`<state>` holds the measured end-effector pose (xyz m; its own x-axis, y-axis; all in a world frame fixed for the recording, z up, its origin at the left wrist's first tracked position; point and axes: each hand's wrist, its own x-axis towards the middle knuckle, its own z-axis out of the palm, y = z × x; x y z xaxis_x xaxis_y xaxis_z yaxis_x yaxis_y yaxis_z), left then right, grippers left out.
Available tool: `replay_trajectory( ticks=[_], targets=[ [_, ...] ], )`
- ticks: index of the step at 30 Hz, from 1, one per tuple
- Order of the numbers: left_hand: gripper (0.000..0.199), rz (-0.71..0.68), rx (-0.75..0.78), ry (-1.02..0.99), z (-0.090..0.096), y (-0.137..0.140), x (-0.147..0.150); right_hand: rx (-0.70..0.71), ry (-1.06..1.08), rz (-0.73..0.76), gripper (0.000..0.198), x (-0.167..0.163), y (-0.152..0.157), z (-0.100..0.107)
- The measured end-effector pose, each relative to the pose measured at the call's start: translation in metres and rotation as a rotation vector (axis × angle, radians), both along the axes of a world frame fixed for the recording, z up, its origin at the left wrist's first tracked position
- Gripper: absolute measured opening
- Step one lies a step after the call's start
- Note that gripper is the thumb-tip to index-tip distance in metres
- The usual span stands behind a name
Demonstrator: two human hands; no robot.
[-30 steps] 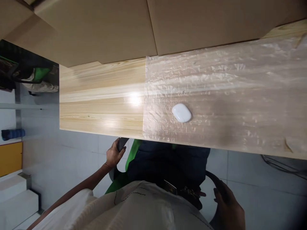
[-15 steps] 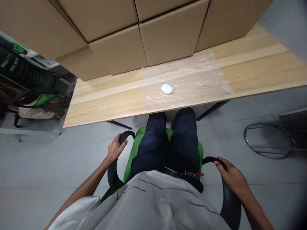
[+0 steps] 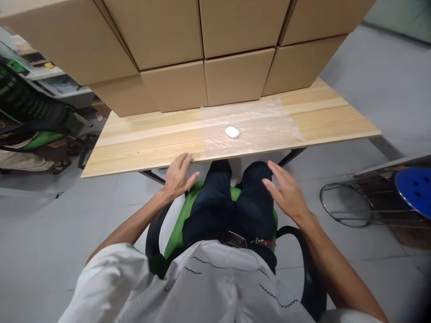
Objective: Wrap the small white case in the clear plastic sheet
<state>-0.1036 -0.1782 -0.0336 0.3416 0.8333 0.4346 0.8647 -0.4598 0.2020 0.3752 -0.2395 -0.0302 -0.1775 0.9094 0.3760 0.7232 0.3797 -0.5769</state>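
Observation:
A small white rounded case (image 3: pixel 232 132) lies on a clear plastic sheet (image 3: pixel 266 130) spread on the wooden table (image 3: pixel 151 143). My left hand (image 3: pixel 178 176) is at the table's front edge, fingertips at or over the edge, thumb spread; nothing is in it. Over my right thigh, short of the table edge, my right hand (image 3: pixel 285 190) hangs in the air with thumb and fingers apart and holds nothing. Both hands are off the black armrests (image 3: pixel 305 264) of the green chair (image 3: pixel 177 224) I sit on.
Stacked cardboard boxes (image 3: pixel 239 76) line the back of the table. At the right lies a metal-legged stool with a blue seat (image 3: pixel 415 188). Another person's leg (image 3: pixel 30 159) and a black and green chair (image 3: pixel 33 103) are at the left.
Both hands have left the armrests and moved forward, the left to the table edge, the right above my thigh. The view has shifted, showing more of the boxes and the blue stool.

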Motion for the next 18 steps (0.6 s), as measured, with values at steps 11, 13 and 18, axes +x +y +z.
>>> replay_trajectory(
  ticks=[11, 13, 18],
  targets=[
    [0.09, -0.171, -0.26, 0.352, 0.037, 0.081, 0.121, -0.007, -0.303, 0.255, 0.075, -0.101, 0.113, 0.005],
    [0.088, -0.15, -0.292, 0.374, 0.035, 0.08, 0.121, 0.004, -0.331, 0.254, 0.073, -0.094, 0.116, -0.003],
    [0.082, -0.077, -0.279, 0.364, 0.034, 0.068, 0.115, 0.053, -0.353, 0.13, 0.072, -0.052, 0.117, -0.02]
  ],
)
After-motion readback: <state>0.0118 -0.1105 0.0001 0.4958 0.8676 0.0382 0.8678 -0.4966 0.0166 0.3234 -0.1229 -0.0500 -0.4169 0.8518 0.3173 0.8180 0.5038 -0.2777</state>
